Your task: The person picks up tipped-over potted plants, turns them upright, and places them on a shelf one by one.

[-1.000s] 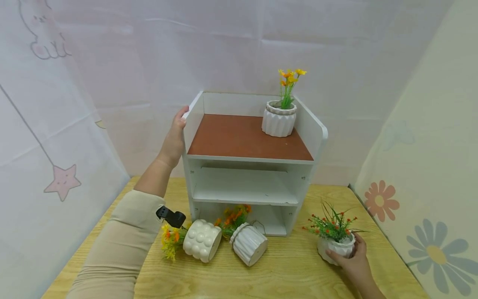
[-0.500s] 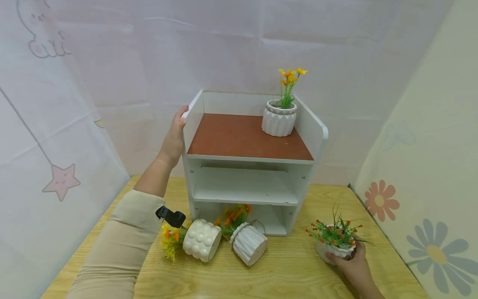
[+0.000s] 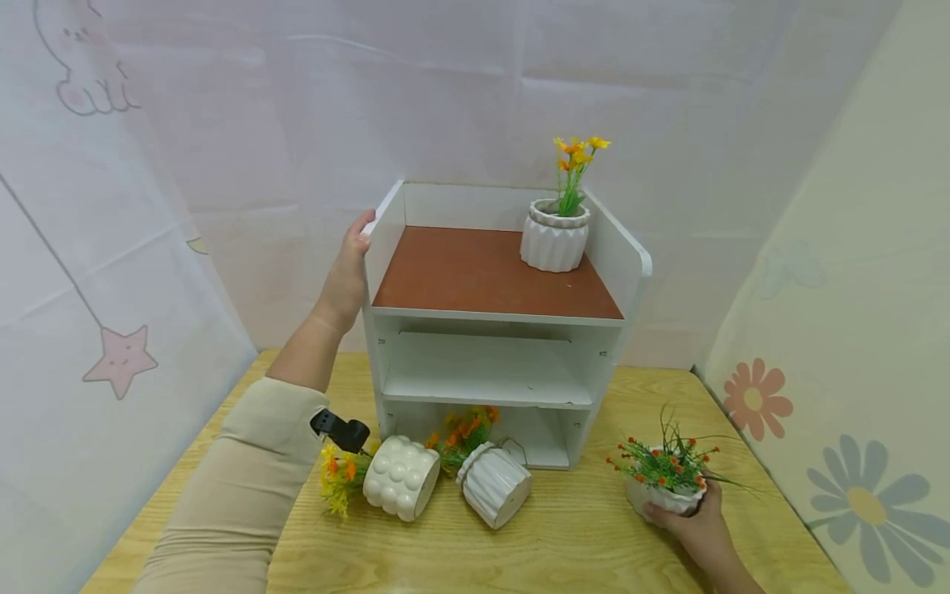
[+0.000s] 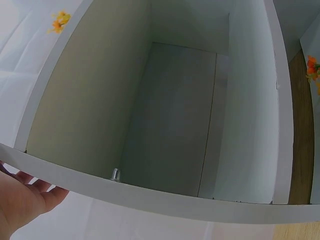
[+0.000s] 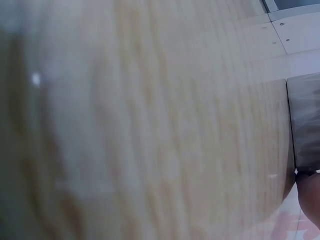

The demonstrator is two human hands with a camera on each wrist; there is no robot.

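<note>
Your right hand (image 3: pixel 699 530) is clamped round a white pot (image 3: pixel 674 499) of greenery with small red flowers, between four and five o'clock in the head view; you cannot tell whether its base touches the counter (image 3: pixel 586 536). Your left hand (image 3: pixel 343 282), at nine o'clock, has its fingers laid against the outer side of the white shelf unit (image 3: pixel 486 371). On that unit's red-brown top, at two o'clock, a fluted pot (image 3: pixel 555 245) of yellow flowers stands upright. Towards seven o'clock a cream bubble-textured pot (image 3: pixel 402 478) lies on its side; at six o'clock a ribbed white pot (image 3: pixel 493 487) lies tipped, its orange flowers by the lowest compartment. The markings you can make out are pictures on the pale fabric walls: a cartoon animal (image 3: pixel 92 66) at ten o'clock, a pink star (image 3: pixel 121 361) near nine, a red flower print (image 3: pixel 753 399) between three and four, a blue-grey one at four. Beneath everything runs yellowish wood grain, glossy and blurred in your right wrist view.
</note>
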